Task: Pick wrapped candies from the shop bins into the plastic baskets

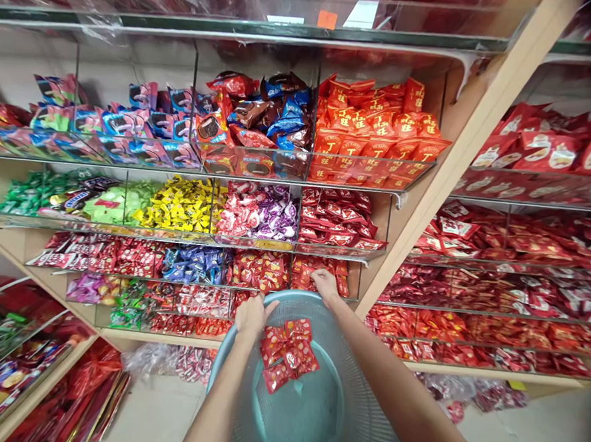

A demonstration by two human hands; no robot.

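With the teal basket (311, 407) gripped at its twelve o'clock rim by the left hand (251, 315), fingers curled, while the right hand (325, 284) is reached into the shelf bin, fingers unreadable, the red candies (286, 353) heaped near that rim could be tipped out.

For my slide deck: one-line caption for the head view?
Both hands, left and right, reach from a teal basket holding red-wrapped candies toward shelved sweets.

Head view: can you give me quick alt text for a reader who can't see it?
Both hands, left hand and right hand, reach over a teal basket holding red candy packets, toward a shelf bin of red sweets. Tiered clear bins of colourful wrapped candy fill the wall.
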